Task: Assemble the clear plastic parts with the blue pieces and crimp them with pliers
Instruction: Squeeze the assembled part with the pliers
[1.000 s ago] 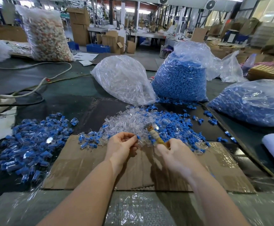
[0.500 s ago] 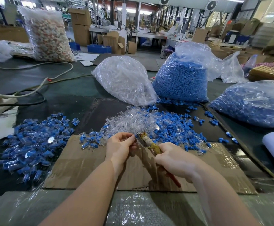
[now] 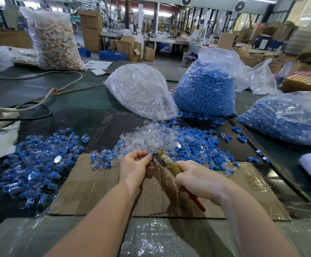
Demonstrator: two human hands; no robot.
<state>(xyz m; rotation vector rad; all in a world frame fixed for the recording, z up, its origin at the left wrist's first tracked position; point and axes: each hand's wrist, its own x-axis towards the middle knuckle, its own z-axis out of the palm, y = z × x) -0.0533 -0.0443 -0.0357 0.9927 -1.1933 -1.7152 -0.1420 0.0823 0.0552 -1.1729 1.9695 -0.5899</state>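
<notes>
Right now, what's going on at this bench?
A person is crimping small plastic parts. The left hand pinches a small piece at its fingertips and holds it to the nose of the pliers, which the right hand grips by the handles. Just beyond lies a mixed heap of loose clear parts and blue pieces; a pile of assembled units lies to the left. Whether the jaws have closed is unclear.

no readable text, labels or numbers

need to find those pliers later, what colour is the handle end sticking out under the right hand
Red, on the pliers below the right hand; head view.
</notes>
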